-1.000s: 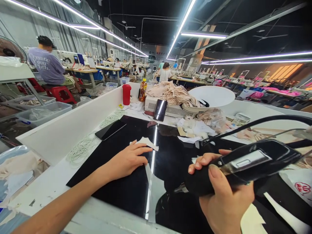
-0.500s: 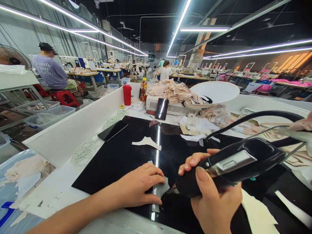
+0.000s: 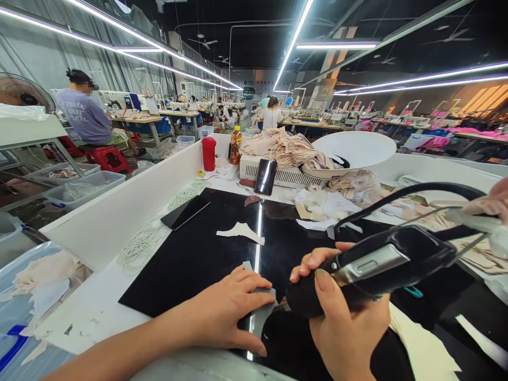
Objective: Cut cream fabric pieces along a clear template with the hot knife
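My left hand (image 3: 232,304) lies with fingers spread on a thin grey piece (image 3: 262,316) on the glossy black board (image 3: 186,264). My right hand (image 3: 345,317) is wrapped round the black handle of what looks like a steam iron (image 3: 367,267), with a silver strip on its side and a cord and hose at its rear. The iron's dark front end is close beside the grey piece; whether it touches cannot be told. A white curved cut piece (image 3: 241,233) lies beyond my left hand. A cream piece (image 3: 423,341) lies to the right of my right hand.
A black phone (image 3: 185,212) and coiled pale cord (image 3: 141,246) lie along the left wall. A second phone (image 3: 265,177) leans below a heap of beige fabric (image 3: 281,148). A red cup (image 3: 208,153) and bottle (image 3: 235,145) stand behind. Co-workers sit farther off.
My left hand has shifted slightly, its thumb now farther from the fingers. The iron in my right hand has moved a little to the left. The camera view has shifted slightly.
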Demonstrator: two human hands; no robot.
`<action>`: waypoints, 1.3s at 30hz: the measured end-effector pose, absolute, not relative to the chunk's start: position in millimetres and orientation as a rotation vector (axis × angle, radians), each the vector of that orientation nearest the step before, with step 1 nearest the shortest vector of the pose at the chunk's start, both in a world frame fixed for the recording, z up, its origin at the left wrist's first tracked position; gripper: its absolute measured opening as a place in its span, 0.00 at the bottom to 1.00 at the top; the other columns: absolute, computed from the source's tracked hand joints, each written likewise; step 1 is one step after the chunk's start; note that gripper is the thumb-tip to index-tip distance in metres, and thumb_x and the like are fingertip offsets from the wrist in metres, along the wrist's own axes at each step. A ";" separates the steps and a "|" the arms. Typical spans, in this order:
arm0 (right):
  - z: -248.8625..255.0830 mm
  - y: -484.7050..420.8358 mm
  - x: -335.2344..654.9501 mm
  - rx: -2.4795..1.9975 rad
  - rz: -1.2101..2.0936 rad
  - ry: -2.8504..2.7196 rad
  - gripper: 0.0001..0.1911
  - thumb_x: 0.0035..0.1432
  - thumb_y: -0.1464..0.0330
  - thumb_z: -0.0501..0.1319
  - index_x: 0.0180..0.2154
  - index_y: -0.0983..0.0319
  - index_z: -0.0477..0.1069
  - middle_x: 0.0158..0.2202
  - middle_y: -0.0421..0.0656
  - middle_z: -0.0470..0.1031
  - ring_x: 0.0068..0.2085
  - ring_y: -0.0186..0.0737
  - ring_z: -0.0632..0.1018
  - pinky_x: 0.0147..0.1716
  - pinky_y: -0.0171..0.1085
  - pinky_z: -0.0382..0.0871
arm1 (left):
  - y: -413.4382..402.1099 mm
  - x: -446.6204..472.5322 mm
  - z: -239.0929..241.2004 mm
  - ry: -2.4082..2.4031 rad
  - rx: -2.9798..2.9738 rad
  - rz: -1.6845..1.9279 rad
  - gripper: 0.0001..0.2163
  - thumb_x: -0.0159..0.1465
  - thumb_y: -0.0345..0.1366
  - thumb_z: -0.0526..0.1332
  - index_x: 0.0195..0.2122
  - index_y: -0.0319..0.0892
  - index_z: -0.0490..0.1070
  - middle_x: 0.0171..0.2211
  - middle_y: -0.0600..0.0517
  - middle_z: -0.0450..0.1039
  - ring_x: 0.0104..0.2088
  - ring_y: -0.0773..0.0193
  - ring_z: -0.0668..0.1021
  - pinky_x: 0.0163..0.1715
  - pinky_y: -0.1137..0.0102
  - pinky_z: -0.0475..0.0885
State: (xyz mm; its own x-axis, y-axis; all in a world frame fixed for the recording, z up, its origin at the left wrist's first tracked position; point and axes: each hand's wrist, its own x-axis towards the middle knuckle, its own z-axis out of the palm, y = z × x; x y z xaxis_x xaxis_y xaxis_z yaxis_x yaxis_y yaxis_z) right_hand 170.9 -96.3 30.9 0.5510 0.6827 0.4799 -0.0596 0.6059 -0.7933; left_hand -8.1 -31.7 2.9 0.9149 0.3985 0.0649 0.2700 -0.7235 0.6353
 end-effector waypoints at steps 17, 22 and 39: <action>35.3 -97.7 166.4 -0.810 0.512 -0.858 0.18 0.59 0.71 0.70 0.49 0.55 0.70 0.32 0.38 0.74 0.34 0.37 0.75 0.30 0.38 0.77 | -31.5 -6.9 -4.6 0.422 2.471 0.322 0.35 0.60 0.52 0.72 0.66 0.47 0.66 0.64 0.41 0.66 0.65 0.46 0.68 0.70 0.44 0.49; 44.7 -100.3 159.4 -0.800 0.524 -0.807 0.17 0.56 0.70 0.71 0.46 0.56 0.70 0.29 0.37 0.73 0.31 0.37 0.74 0.27 0.37 0.77 | -32.3 -7.3 -9.4 0.418 2.467 0.355 0.35 0.60 0.52 0.72 0.65 0.48 0.66 0.64 0.42 0.67 0.65 0.47 0.69 0.70 0.45 0.48; 44.6 -116.8 153.7 -0.787 0.569 -0.871 0.17 0.56 0.66 0.71 0.46 0.55 0.70 0.29 0.37 0.71 0.30 0.38 0.72 0.24 0.37 0.76 | -31.7 -5.2 -14.1 0.391 2.500 0.408 0.36 0.58 0.53 0.73 0.64 0.46 0.68 0.64 0.40 0.67 0.64 0.45 0.69 0.70 0.47 0.50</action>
